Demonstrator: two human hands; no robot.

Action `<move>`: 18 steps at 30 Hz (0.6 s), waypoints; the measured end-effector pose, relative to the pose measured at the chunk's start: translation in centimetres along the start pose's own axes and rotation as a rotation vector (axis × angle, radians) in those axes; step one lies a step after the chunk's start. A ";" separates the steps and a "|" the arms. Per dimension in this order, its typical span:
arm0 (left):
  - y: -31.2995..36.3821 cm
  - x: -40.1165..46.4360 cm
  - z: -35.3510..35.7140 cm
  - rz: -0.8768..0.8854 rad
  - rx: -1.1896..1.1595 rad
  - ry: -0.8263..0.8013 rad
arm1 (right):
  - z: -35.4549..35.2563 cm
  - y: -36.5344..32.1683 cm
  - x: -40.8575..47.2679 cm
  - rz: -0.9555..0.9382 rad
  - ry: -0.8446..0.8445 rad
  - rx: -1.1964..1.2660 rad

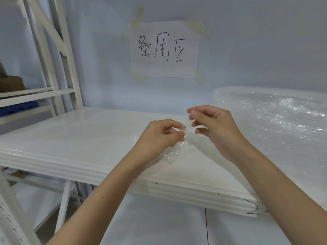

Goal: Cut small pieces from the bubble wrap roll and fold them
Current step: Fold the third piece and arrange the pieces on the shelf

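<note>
Both hands held above the desk [88,138] — left hand [159,137] and right hand [215,128] each pinching the small bubble wrap piece [174,151], probably lifted clear for folding — roll [276,117] lying right.

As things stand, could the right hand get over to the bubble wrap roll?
Probably yes. The bubble wrap roll lies just right of the right hand with nothing between them, though that hand is pinching the small piece and would need to release it first.
</note>
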State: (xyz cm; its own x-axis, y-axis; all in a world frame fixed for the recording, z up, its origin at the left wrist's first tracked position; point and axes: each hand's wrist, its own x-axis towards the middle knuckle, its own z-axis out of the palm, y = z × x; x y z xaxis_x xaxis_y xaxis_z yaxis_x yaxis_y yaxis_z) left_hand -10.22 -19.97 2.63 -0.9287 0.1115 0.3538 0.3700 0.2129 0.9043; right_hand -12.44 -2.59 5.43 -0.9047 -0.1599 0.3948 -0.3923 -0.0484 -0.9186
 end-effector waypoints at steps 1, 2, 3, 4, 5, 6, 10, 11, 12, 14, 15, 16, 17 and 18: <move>-0.1 0.0 0.1 -0.004 0.002 -0.008 | -0.1 -0.1 0.0 -0.010 0.009 0.006; -0.1 0.0 0.3 -0.005 0.007 -0.011 | -0.2 -0.2 0.0 -0.020 0.012 0.011; -0.1 0.1 0.4 -0.003 0.012 -0.007 | -0.3 -0.3 -0.1 -0.027 0.008 0.015; -0.1 0.2 0.5 -0.001 0.010 0.002 | -0.3 -0.3 -0.1 -0.032 -0.003 0.020; 0.0 0.4 0.5 0.003 0.003 0.013 | -0.3 -0.4 -0.2 -0.036 -0.023 0.026; 0.0 0.5 0.5 0.006 -0.004 0.025 | -0.3 -0.4 -0.3 -0.039 -0.051 0.031; 0.0 1.3 0.3 0.033 -0.036 0.086 | -0.2 -0.8 -0.7 -0.033 -0.207 0.054; -0.1 1.4 0.3 0.047 -0.049 0.099 | -0.2 -0.8 -0.7 -0.022 -0.204 0.064; -0.2 1.4 0.2 0.061 -0.065 0.113 | -0.2 -0.8 -0.6 -0.011 -0.169 0.064; -0.4 1.3 0.3 0.082 -0.094 0.139 | -0.2 -0.5 -0.4 0.014 -0.063 0.015; -0.4 1.3 0.3 0.091 -0.102 0.149 | -0.2 -0.3 -0.4 0.041 -0.030 -0.018; -0.4 1.2 0.4 0.098 -0.107 0.152 | -0.1 -0.1 -0.4 0.083 -0.024 -0.042; -0.4 1.1 0.4 0.108 -0.113 0.149 | 0.0 0.2 -0.4 0.129 -0.045 -0.059; -0.4 1.1 0.5 0.122 -0.120 0.143 | 0.2 0.4 -0.5 0.173 -0.083 -0.079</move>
State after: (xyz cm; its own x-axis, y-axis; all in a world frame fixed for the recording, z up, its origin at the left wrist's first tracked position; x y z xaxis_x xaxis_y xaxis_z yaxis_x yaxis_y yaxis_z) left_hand -11.34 -19.48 2.54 -0.8745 -0.0111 0.4849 0.4822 0.0880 0.8716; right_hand -12.13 -2.71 4.83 -0.9441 -0.2403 0.2258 -0.2474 0.0634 -0.9668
